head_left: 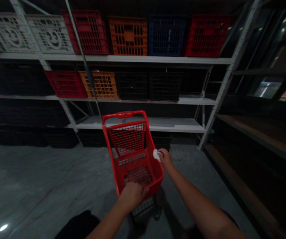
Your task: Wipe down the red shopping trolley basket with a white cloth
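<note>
A small red plastic shopping cart stands right in front of me, its handle on the far side and its basket holding nothing I can see. My left hand is closed over the basket's near rim. At the right-hand rim, my right hand pinches a crumpled white cloth or tissue against the red plastic. Which of the two it is, I cannot tell in this dim light.
Beyond the cart, a white metal rack carries crates, among them an orange crate and a blue crate. A thin pole rises from the cart's left side. Brown shelving runs along the right, over grey floor.
</note>
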`<state>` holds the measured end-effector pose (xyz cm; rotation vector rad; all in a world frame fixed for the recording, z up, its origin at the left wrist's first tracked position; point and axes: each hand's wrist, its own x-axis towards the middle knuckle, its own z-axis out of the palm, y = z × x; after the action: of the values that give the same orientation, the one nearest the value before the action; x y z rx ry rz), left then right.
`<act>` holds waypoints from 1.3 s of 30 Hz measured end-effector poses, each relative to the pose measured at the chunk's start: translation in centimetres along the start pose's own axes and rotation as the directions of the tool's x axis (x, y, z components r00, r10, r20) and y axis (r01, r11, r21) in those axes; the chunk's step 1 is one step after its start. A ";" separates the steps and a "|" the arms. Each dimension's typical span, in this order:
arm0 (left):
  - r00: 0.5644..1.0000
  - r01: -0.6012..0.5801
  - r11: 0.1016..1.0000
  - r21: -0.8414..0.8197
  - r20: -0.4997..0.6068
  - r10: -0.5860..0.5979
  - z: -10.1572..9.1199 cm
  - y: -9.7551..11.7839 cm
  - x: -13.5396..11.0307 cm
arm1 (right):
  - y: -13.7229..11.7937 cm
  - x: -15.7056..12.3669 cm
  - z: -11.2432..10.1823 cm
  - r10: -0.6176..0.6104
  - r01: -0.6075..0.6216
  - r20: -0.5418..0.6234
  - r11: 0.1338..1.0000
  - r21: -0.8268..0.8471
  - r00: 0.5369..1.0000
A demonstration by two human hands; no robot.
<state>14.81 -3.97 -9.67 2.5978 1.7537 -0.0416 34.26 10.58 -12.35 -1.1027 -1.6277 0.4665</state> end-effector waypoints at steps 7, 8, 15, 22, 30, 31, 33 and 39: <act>0.998 -0.067 0.997 0.041 -0.004 0.067 0.0 -2.2 -0.5 | 0.5 -7.5 -2.6 0.090 -0.114 0.230 0.989 0.093 0.969; 0.997 -0.077 0.996 0.048 -0.005 0.077 0.1 -2.4 -0.5 | 0.4 -8.4 -3.1 0.130 -0.163 0.253 0.980 0.114 0.959; 0.994 -0.107 0.991 0.085 0.011 0.107 0.3 -2.1 -0.3 | -2.2 -8.3 -4.7 0.088 -0.123 0.251 0.984 0.127 0.964; 0.986 -0.164 0.985 0.061 0.007 0.164 0.2 -2.9 -0.3 | -2.0 -5.7 -3.1 -0.069 0.088 0.253 0.994 -0.068 0.965; 0.989 -0.151 0.986 0.071 0.022 0.150 -0.1 -3.6 -0.4 | -0.8 0.2 -1.0 -0.171 0.172 0.015 0.984 -0.053 0.985; 0.990 -0.144 0.986 0.079 0.021 0.142 -0.1 -3.9 -0.5 | -0.9 -0.7 -1.2 -0.178 0.179 0.037 0.983 -0.033 0.983; 0.991 -0.137 0.987 0.085 0.013 0.136 0.0 -4.5 -0.6 | -1.4 -3.7 -1.7 -0.180 0.181 0.100 0.984 0.000 0.979; 0.988 -0.151 0.988 -0.003 -0.014 0.151 0.1 -6.2 -0.8 | -3.7 -11.8 -2.2 -0.200 0.183 0.301 0.979 0.084 0.933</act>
<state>8.78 -2.41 -9.65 2.7258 1.5526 -0.0188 34.80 -1.62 -15.14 -0.8479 -1.9621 0.5719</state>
